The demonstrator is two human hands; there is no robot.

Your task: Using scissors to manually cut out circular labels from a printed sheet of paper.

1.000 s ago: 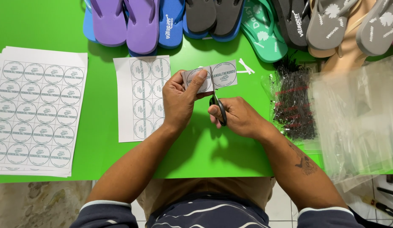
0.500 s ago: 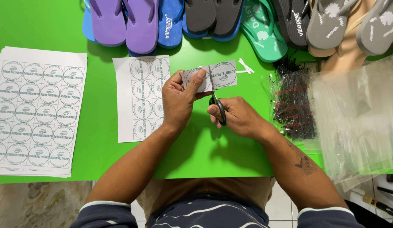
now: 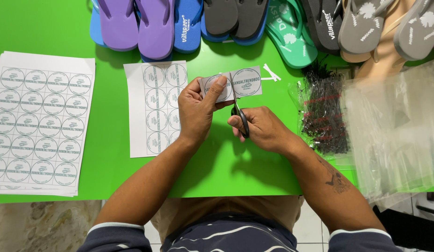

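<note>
You hold a small paper strip (image 3: 231, 85) with two round labels, up above the green table. Your black scissors (image 3: 240, 116) cut between them.

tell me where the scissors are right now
In the head view, the scissors are just right of centre above the green table, held in the right hand, cutting the label strip that the left hand holds.

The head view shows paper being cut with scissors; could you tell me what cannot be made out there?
- Scissors: handles hidden inside right hand.
- Label strip: left end covered by left hand.
- Flip-flops: cut off by top edge.
- Clear bags: cut off by right edge.
</note>
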